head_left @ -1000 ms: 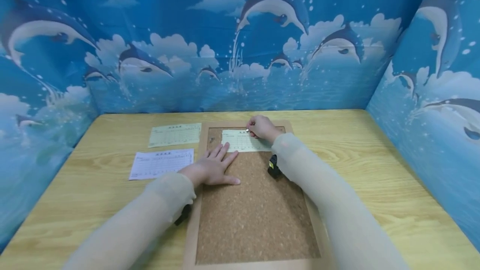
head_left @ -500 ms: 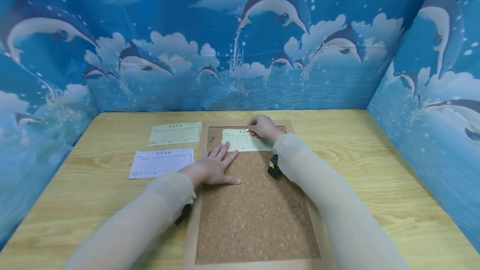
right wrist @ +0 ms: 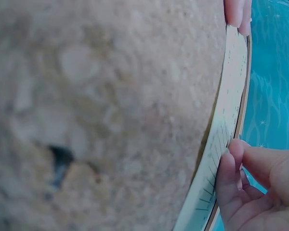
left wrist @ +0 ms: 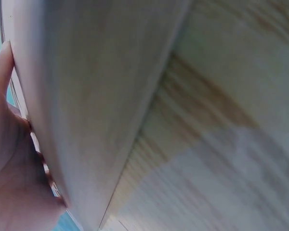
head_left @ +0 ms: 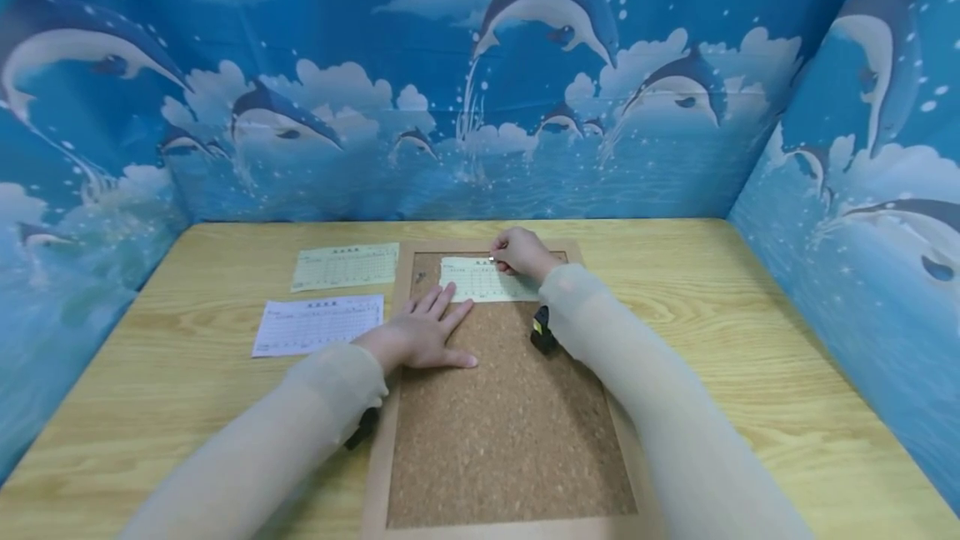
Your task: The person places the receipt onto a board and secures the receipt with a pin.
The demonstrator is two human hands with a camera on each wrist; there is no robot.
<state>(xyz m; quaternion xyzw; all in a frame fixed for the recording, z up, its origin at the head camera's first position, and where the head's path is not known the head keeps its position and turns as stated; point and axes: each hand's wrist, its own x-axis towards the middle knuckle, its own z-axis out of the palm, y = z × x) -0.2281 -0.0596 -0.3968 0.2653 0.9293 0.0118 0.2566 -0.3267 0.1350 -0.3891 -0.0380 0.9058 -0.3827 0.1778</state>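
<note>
Blue drape (head_left: 480, 182) closes off the far side and both flanks, printed with leaping dolphins, white clouds and splashes. Bench (head_left: 720, 315): yellow wood-grain top. Flat on it, a cork board (head_left: 510, 432) in a pale wood frame, its near edge cut off by the view.

Left hand (head_left: 423, 338) lies flat across the board's left frame and cork, fingers straight and spread, gripping nothing; fingertips touch the lower left of a pale green slip (head_left: 483, 286) lying near the board's top. White slip (head_left: 317, 326) on the bench, left of the board; second green slip (head_left: 345, 267) above it, right end just beside the frame. All three slips: heading line over ruled rows, characters too small to read.

Right hand (head_left: 521, 252): finger and thumb pinched together at the green slip's top edge, on a small bright object (head_left: 492, 257), too small to identify. Black wrist unit (head_left: 543, 330) carries a yellow patch, no legible brand.
</note>
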